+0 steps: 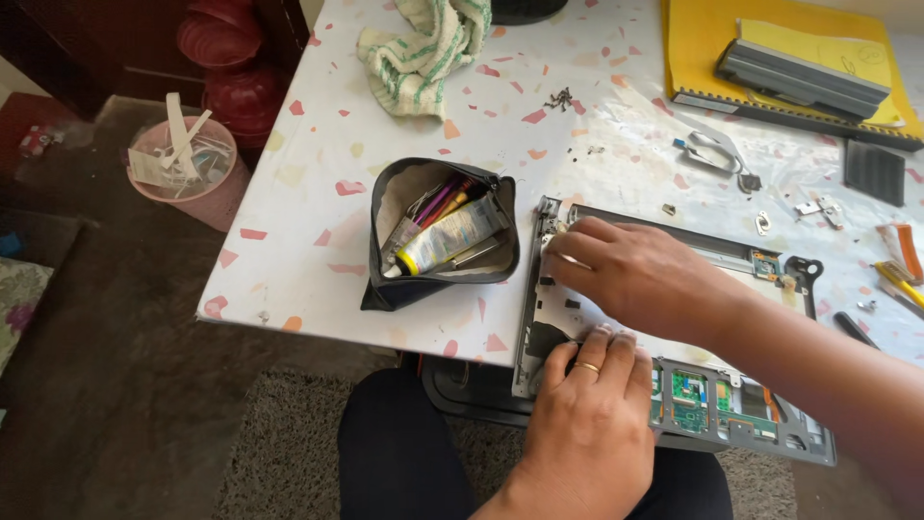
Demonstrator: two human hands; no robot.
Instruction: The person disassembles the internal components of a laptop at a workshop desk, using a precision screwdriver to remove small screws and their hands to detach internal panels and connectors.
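Note:
An opened grey laptop base [539, 289] lies at the table's front edge, its green circuit boards [688, 400] exposed at the near side. My right hand [640, 274] reaches across it from the right, fingertips pressed together near the left rear corner by the hinge; whether they pinch something small I cannot tell. My left hand [587, 404], with a gold ring, rests fingers-down on the base's near left part, steadying it.
An open black pouch [438, 231] with pens and a tube sits just left of the laptop. Loose screws [558, 98], a flat cable [712, 149], a cloth [423, 43], a yellow folder [693, 48] with a grey battery pack [799, 77], and tools [900, 265] lie around. A pink bin [188, 169] stands on the floor.

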